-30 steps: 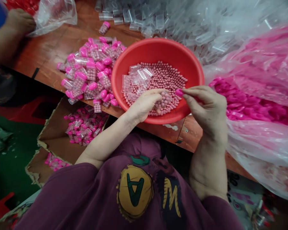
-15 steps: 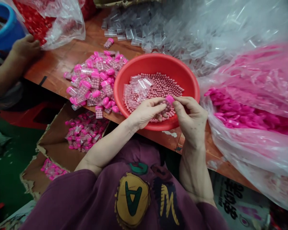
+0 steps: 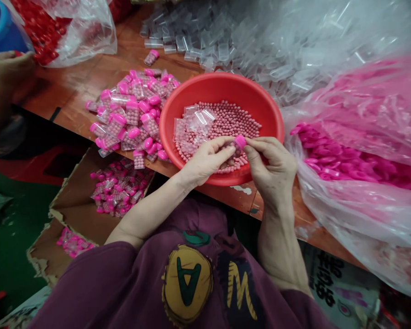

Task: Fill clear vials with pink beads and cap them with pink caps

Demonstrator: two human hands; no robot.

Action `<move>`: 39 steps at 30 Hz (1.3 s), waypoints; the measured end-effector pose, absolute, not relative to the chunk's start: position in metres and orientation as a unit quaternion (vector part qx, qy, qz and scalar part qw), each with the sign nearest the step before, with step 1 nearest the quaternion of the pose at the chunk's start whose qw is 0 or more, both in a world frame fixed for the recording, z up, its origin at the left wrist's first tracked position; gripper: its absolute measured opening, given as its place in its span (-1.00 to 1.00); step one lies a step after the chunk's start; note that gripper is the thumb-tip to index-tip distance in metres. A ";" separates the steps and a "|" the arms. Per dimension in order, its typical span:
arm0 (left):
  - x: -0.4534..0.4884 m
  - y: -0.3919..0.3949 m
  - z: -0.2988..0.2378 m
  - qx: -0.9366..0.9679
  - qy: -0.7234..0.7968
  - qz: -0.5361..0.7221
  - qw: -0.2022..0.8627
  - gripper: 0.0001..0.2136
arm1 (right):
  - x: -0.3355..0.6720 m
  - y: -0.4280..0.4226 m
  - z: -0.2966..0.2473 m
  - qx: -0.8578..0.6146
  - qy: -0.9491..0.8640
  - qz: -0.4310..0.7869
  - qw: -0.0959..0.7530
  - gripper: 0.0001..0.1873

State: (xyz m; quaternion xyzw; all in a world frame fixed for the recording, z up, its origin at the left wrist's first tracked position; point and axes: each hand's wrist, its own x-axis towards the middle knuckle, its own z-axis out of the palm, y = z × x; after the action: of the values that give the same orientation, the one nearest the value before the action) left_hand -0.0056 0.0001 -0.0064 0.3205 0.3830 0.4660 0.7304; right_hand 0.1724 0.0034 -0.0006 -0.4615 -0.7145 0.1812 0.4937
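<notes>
A red bowl [image 3: 222, 84] of small pink beads stands on the wooden table, with a few clear empty vials lying on the beads. My left hand [image 3: 205, 160] is closed on a clear bead-filled vial over the bowl's near rim. My right hand [image 3: 272, 167] pinches a pink cap [image 3: 240, 141] against the top of that vial. Both hands touch at the vial.
A heap of capped pink vials [image 3: 133, 109] lies left of the bowl. A bag of pink caps [image 3: 356, 155] fills the right. Clear empty vials [image 3: 195, 41] pile at the back. A cardboard box [image 3: 89, 201] with filled vials sits below the table. Another person's hand [image 3: 7, 68] is at far left.
My right hand brought the pink cap left to the vial in my left hand and now presses it on. The other person's hand at far left shifted slightly.
</notes>
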 end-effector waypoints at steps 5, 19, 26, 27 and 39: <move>-0.005 0.000 -0.007 0.327 0.386 0.456 0.733 -0.83 | 0.173 0.004 -0.010 -0.455 -0.716 0.149 0.507 -0.86; -0.004 -0.001 0.005 0.328 0.409 0.453 0.721 -0.95 | 0.192 0.002 0.004 -0.387 -0.801 0.194 0.412 -0.76; -0.009 0.000 -0.001 0.325 0.365 0.449 0.748 -0.86 | 0.197 0.011 -0.022 -0.423 -0.660 0.329 0.526 -0.45; -0.009 0.000 -0.001 0.330 0.366 0.447 0.747 -0.87 | 0.191 0.011 -0.028 -0.434 -0.625 0.327 0.561 -0.46; 0.001 0.002 -0.007 0.342 0.415 0.488 0.688 -0.93 | 0.162 -0.018 -0.035 -0.477 -0.802 0.055 0.355 -0.14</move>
State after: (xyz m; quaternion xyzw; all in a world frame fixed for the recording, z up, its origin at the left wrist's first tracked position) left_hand 0.0015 0.0015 -0.0070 0.3422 0.4152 0.4876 0.6875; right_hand 0.1623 -0.0177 -0.0347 -0.4766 -0.8023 0.0552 0.3551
